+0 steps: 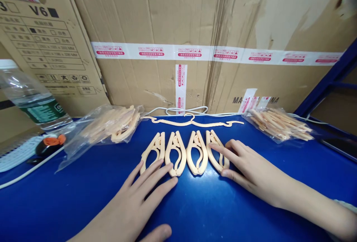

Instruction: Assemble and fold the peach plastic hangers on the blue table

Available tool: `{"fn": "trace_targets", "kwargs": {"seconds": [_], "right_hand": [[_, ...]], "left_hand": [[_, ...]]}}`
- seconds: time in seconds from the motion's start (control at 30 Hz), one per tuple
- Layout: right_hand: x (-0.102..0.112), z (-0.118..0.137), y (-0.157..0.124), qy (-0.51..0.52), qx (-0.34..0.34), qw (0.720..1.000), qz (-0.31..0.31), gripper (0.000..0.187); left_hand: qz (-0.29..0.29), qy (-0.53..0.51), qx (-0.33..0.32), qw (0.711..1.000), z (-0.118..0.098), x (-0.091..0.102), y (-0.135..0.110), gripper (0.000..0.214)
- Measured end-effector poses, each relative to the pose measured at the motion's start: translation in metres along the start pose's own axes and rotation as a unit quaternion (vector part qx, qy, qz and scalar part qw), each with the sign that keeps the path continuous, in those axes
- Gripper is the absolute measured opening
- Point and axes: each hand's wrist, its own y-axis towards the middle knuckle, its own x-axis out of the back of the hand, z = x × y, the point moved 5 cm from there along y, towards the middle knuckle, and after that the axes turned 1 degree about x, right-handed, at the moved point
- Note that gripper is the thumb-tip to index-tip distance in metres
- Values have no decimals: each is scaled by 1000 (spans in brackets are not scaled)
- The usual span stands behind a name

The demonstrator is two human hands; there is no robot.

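Several cream folding hangers lie folded in a row on the blue tabletop. My left hand [139, 193] is spread open, its fingertips at the lower ends of the leftmost folded hanger [161, 149] and the one beside it [182, 156]. A third folded hanger [189, 156] lies untouched between my hands. At the right end, my right hand [245, 164] has its index finger and thumb on the last folded hanger [226, 163], the other fingers curled. Behind the row lies an unfolded hanger [178, 124] with its hook pointing away from me.
Clear plastic bags of hangers lie at left [111, 125] and right [279, 123]. A water bottle [39, 104], an orange-and-black item [50, 145] and a white cable [36, 167] are on the left. Cardboard boxes [150, 82] wall the back. A dark flat device [340, 147] lies far right.
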Motion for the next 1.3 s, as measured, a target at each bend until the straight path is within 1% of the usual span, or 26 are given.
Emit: {"fn": "trace_targets", "kwargs": {"seconds": [0.27, 0.4, 0.53, 0.6, 0.77, 0.9, 1.3], "right_hand": [[-3, -1, 0, -1, -17, 1000, -1, 58], [-4, -2, 0, -4, -27, 1000, -7, 59], [-5, -3, -1, -2, -36, 999, -17, 60], [-5, -4, -2, 5, -41, 999, -20, 63], [-6, -5, -2, 12, -48, 999, -13, 63], [-5, -4, -2, 12, -46, 999, -9, 63], [-4, -6, -2, 4, -45, 999, -19, 63]], "left_hand": [[10, -21, 17, 1000, 1, 4, 0, 45], [3, -40, 20, 999, 3, 6, 0, 43], [32, -28, 7, 999, 6, 8, 4, 44], [47, -9, 13, 999, 9, 8, 5, 46], [38, 27, 66, 997, 19, 7, 2, 48], [31, 28, 87, 995, 24, 6, -2, 50], [39, 5, 91, 995, 23, 6, -3, 48]]}}
